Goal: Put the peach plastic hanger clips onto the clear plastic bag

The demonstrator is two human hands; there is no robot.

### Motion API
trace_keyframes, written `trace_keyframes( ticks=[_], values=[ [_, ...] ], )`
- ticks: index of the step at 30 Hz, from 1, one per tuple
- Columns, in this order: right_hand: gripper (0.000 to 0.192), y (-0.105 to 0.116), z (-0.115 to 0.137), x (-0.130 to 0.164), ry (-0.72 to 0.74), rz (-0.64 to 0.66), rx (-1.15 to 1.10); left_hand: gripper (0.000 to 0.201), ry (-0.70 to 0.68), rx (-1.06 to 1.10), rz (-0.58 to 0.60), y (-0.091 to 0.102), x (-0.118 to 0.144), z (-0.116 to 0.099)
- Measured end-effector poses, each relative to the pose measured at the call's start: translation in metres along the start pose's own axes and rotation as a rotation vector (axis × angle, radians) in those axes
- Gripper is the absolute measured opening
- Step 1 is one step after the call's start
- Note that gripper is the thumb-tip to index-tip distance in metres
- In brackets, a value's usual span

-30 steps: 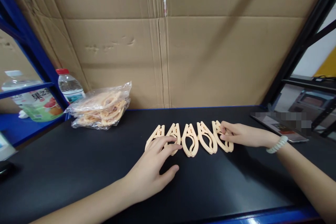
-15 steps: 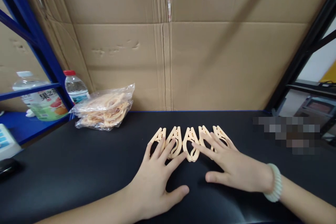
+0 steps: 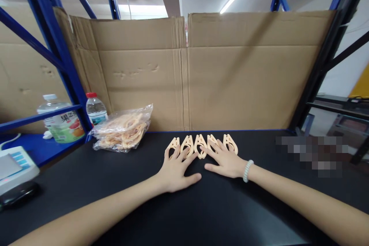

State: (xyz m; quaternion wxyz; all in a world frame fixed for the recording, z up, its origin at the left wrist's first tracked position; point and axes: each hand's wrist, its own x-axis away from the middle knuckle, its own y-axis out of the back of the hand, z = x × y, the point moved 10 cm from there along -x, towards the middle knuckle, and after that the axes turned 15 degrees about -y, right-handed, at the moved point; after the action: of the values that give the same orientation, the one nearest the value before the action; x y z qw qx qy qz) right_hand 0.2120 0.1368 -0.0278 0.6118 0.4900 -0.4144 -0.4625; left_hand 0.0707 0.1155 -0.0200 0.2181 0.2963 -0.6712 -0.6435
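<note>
A: What takes up most of the view?

B: A wall of cardboard [image 3: 230, 84] stands behind a black table [image 3: 201, 215], with blue shelving [image 3: 62, 65] on the left.

A: And where are the person's hands?

B: Both lie flat on the table. The left hand [image 3: 175, 169] and the right hand [image 3: 226, 161] are side by side, fingers spread wide, with nothing pinched or gripped. The fingertips rest on a row of five peach plastic clips [image 3: 200, 146] lined up edge to edge near the cardboard.

A: Anything else around?

B: A clear bag of the same clips [image 3: 123, 132] sits to the left of the row, well apart from it. A water bottle [image 3: 96, 108] stands just behind the bag. The right wrist wears a pale bead bracelet [image 3: 247, 170].
</note>
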Motion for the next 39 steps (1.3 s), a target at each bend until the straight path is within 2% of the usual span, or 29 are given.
trace_keyframes(
  ticks=[5,9,13,16,18,20,24,27,30,32,34,37,39],
  values=[
    [0.076,0.004,0.003,-0.04,-0.019,-0.057,0.022,0.073,0.038,-0.033,-0.035,0.004,-0.024,0.03],
    [0.074,0.008,0.006,-0.048,-0.013,-0.112,0.017,0.07,0.035,-0.071,-0.08,0.007,-0.029,0.035],
    [0.072,0.018,0.008,-0.036,-0.022,-0.23,0.014,0.061,0.005,-0.153,-0.199,0.019,-0.021,0.027],
    [0.069,0.025,0.013,-0.013,0.044,-0.332,0.025,0.048,-0.026,-0.264,-0.319,0.041,-0.004,0.021],
    [0.066,0.025,0.016,0.006,0.121,-0.353,0.017,0.039,-0.042,-0.346,-0.392,0.06,0.01,0.023],
    [0.064,0.022,0.014,0.021,0.154,-0.337,-0.012,0.032,-0.01,-0.42,-0.478,0.082,0.026,0.034],
    [0.062,0.018,0.008,0.031,0.129,-0.282,-0.065,0.03,0.198,-0.514,-0.687,0.123,0.058,0.079],
    [0.06,0.017,0.008,0.029,0.126,-0.232,-0.115,0.029,0.295,-0.535,-0.749,0.132,0.072,0.106],
    [0.056,0.018,0.012,0.029,0.161,-0.218,-0.164,0.037,0.31,-0.533,-0.767,0.134,0.077,0.116],
    [0.055,0.02,0.013,0.031,0.175,-0.229,-0.191,0.042,0.282,-0.532,-0.791,0.137,0.079,0.111],
    [0.053,0.024,0.011,0.034,0.176,-0.266,-0.233,0.041,0.199,-0.531,-0.81,0.14,0.077,0.096],
    [0.046,0.041,0.002,0.035,0.166,-0.391,-0.378,0.039,-0.029,-0.507,-0.78,0.139,0.065,0.057],
    [0.041,0.057,-0.016,0.033,0.113,-0.492,-0.548,0.04,-0.214,-0.474,-0.733,0.133,0.057,0.022]
  ],
)
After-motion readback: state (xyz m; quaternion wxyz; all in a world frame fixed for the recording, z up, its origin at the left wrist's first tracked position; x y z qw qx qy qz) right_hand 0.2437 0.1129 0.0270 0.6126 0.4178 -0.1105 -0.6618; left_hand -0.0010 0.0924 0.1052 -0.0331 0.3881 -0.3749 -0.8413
